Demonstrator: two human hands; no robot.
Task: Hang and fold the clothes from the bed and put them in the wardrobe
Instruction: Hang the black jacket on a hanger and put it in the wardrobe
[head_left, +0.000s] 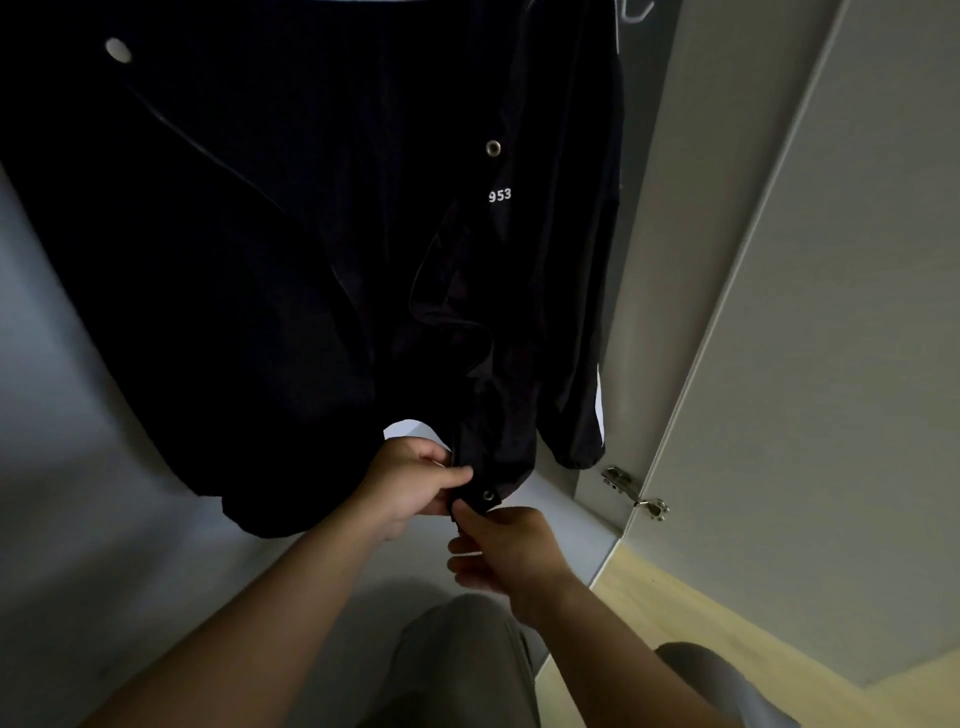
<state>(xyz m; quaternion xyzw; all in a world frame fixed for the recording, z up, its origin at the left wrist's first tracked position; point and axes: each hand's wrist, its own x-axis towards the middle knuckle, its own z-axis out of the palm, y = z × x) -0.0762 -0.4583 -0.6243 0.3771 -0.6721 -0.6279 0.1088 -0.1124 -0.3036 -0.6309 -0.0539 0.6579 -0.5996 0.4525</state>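
Note:
A black jacket (291, 249) with metal snap buttons and white "953" lettering hangs inside the wardrobe (62, 405), filling most of the view. Both hands meet at its bottom front hem. My left hand (410, 480) pinches the hem edge from the left, thumb on top. My right hand (501, 551) grips the hem corner from below, just under a metal snap (488, 495). The jacket's right sleeve (571, 405), with a white stripe, hangs beside the wardrobe's side panel. What the jacket hangs from is out of view.
The open wardrobe door (810, 364) stands at the right, with a metal hinge (636, 493) low on its inner edge. The pale wardrobe floor (156, 597) lies under the jacket. Light wooden room floor (701, 623) shows at bottom right, with my knees below.

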